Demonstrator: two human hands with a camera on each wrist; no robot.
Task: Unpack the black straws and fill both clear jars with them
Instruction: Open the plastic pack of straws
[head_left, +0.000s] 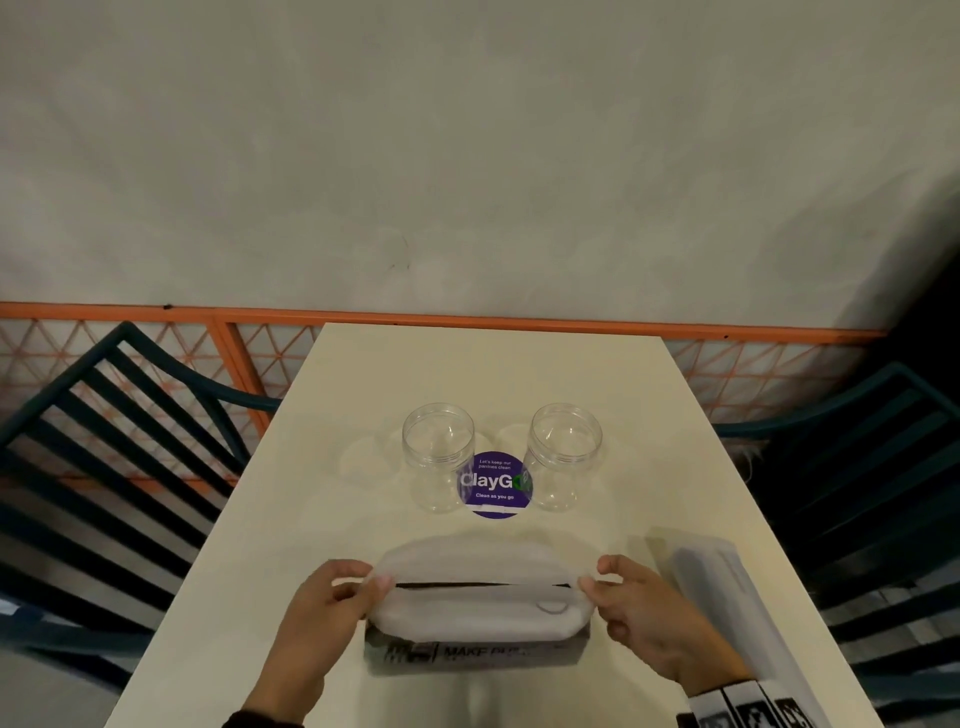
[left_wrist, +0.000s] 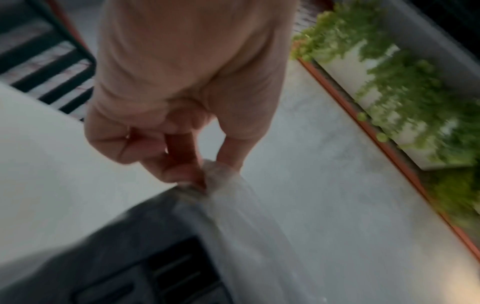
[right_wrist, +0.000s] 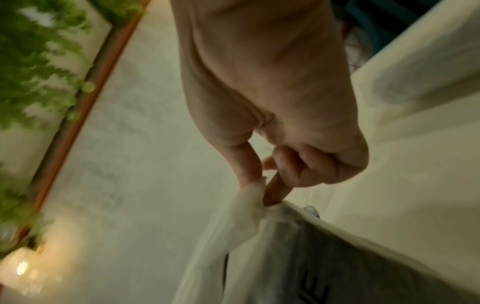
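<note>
We are at the unpacking step, with nothing yet in either jar. Our left hand (head_left: 332, 597) pinches one end of the translucent straw pack (head_left: 478, 597) and our right hand (head_left: 634, 603) pinches the other — each grip is thumb pressed to curled fingers with the plastic film between them, as both wrist views show. The pack lies crosswise at the near edge of the worktop (head_left: 363, 374), stretched between the two grips, and a dark slit along its middle shows the black straws (head_left: 483, 585) inside.

The left jar (head_left: 439, 457) and the right jar (head_left: 563, 454) stand upright and empty further back, apart from each other on either side of a round purple sticker (head_left: 493, 486), and well clear of our hands.

Next, we judge, the film has to open wider: the two pinches pulling apart, firmly enough to part the plastic yet not so sharply that straws scatter. A second wrapped pack (head_left: 727, 587) lies just right of our right hand.
</note>
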